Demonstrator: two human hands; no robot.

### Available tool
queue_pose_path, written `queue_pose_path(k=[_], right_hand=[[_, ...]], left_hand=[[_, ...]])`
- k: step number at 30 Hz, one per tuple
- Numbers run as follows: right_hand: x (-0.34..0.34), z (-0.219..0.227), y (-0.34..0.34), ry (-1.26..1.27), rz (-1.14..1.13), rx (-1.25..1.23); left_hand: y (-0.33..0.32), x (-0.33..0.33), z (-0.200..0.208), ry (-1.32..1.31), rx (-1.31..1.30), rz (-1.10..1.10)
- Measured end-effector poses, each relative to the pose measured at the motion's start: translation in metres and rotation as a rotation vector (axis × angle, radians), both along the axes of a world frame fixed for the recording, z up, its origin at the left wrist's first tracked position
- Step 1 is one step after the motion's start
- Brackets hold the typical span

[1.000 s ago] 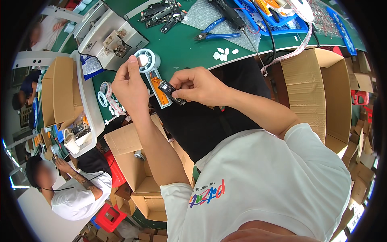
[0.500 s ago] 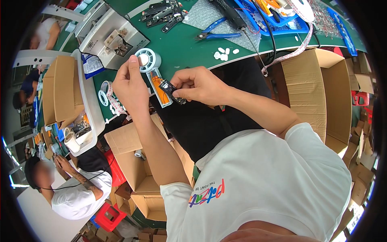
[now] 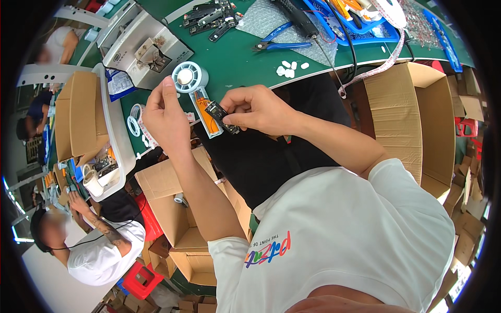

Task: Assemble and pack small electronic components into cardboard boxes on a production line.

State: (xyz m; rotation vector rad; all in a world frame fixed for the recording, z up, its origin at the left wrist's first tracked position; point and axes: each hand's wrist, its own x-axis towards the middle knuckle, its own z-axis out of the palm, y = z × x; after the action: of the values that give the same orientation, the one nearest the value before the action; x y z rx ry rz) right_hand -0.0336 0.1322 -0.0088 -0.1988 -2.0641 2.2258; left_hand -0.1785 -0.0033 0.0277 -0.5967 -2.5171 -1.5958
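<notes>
The right hand (image 3: pixel 263 112) is gripping a black circuit board (image 3: pixel 216 111) between thumb and fingers, beside the open handle (image 3: pixel 215 134) of a pale blue fan (image 3: pixel 196 88). The left hand (image 3: pixel 169 117) is resting near the fan's rim; whether it is holding the fan cannot be told. The fan is lying at the edge of the green workbench (image 3: pixel 235 68), its handle pointing over the dark trousers (image 3: pixel 261 167). Orange wires (image 3: pixel 200 98) are showing above an orange battery (image 3: pixel 206 121). Pulling the board could be straining a joint; a loose hold could be letting the fan slip lapward.
</notes>
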Motion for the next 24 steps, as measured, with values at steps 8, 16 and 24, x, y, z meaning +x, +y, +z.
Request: queue_pose_path(k=[8,16,24], right_hand=[[0.005,0.003,0.001,0.016,-0.021,-0.019],[0.014,0.019,-0.005,0.07,-0.009,0.192],[0.016,0.029,-0.001,0.305,0.0,0.552]], left_hand=[[-0.027,0.028,0.005,-0.027,0.036,0.001],[-0.032,0.078,0.002,-0.173,0.103,-0.089],[-0.031,0.072,0.003,-0.345,0.216,-0.189]])
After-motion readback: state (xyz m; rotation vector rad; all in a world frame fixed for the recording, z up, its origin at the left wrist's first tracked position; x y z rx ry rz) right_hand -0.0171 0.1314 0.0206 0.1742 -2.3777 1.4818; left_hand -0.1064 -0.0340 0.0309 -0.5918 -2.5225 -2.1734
